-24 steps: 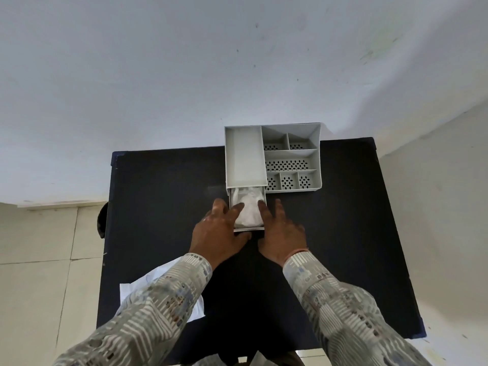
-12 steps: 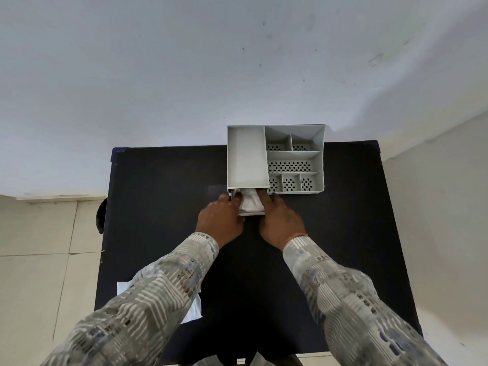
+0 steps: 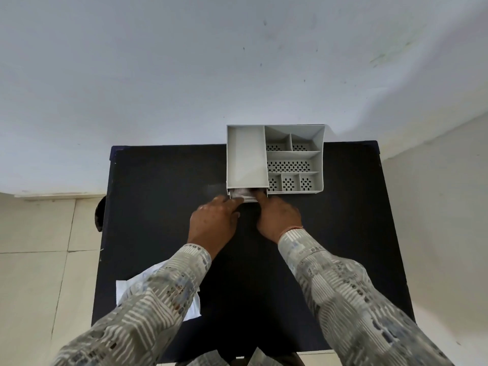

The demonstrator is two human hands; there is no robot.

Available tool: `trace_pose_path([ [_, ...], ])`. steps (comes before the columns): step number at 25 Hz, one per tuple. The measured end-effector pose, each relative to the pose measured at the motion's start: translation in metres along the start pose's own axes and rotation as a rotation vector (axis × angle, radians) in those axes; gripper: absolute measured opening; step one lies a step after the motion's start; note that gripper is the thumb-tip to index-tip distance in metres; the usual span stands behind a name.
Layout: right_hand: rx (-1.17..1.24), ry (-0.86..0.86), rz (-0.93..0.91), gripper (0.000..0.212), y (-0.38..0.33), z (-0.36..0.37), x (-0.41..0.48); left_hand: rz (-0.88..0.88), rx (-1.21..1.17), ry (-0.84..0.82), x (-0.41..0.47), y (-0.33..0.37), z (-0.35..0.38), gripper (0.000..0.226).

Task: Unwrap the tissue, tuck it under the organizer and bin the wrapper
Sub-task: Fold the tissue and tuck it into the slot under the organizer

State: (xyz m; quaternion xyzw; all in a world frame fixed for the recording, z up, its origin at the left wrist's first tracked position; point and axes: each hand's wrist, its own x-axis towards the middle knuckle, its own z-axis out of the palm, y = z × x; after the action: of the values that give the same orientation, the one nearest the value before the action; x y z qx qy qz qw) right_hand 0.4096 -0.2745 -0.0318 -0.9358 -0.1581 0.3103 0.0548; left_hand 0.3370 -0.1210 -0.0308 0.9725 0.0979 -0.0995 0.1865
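A grey organizer [image 3: 245,154] with several compartments stands at the far edge of the black table [image 3: 163,186]. Under its large left compartment a shallow drawer [image 3: 250,199] sticks out by only a narrow strip, and a sliver of white tissue [image 3: 240,192] shows inside. My left hand [image 3: 214,220] has its fingertips on the drawer's left front corner. My right hand [image 3: 278,217] presses its index finger against the drawer's right front. The white wrapper [image 3: 192,307] lies flat at the table's near left, partly hidden by my left sleeve.
A pale wall rises right behind the organizer. Tiled floor [image 3: 39,260] lies to the left and right of the table. A dark rounded object [image 3: 99,215] peeks out beside the table's left edge. No bin is in view.
The drawer with the tissue has slid back under the organizer, from well out to almost fully in. Both hands moved forward with it.
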Motion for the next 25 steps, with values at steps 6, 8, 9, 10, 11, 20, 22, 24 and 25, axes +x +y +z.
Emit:
trace_pose_path([
  [6,1.16,0.176,0.312,0.049,-0.011,0.019,-0.042,-0.303,-0.518,-0.056,0.007,0.015,-0.004,0.013],
  [8,1.529,0.048,0.403,0.033,-0.027,0.011,-0.03,-0.32,-0.575,-0.078,0.013,0.009,-0.008,0.015],
  [9,1.568,0.048,0.386,0.027,-0.029,0.004,-0.024,-0.301,-0.57,-0.088,0.017,0.012,-0.009,0.016],
  [10,1.575,0.06,0.365,0.025,-0.029,-0.003,-0.018,-0.281,-0.567,-0.098,0.02,0.014,-0.01,0.016],
  [11,1.593,0.067,0.359,0.026,-0.026,-0.008,-0.013,-0.26,-0.57,-0.12,0.022,0.015,-0.012,0.017],
  [20,1.424,-0.069,0.257,0.029,-0.038,0.007,-0.039,-0.187,-0.616,-0.231,-0.029,-0.036,-0.018,0.033],
  [22,1.279,-0.08,0.181,0.034,-0.057,0.019,-0.049,-0.255,-0.673,-0.189,-0.054,-0.063,-0.02,0.038],
  [24,1.148,-0.067,0.143,0.037,-0.079,0.035,-0.053,-0.33,-0.696,-0.124,-0.078,-0.095,-0.022,0.038],
  [25,1.053,-0.091,0.139,0.041,-0.092,0.043,-0.054,-0.386,-0.676,-0.079,-0.088,-0.112,-0.022,0.037],
])
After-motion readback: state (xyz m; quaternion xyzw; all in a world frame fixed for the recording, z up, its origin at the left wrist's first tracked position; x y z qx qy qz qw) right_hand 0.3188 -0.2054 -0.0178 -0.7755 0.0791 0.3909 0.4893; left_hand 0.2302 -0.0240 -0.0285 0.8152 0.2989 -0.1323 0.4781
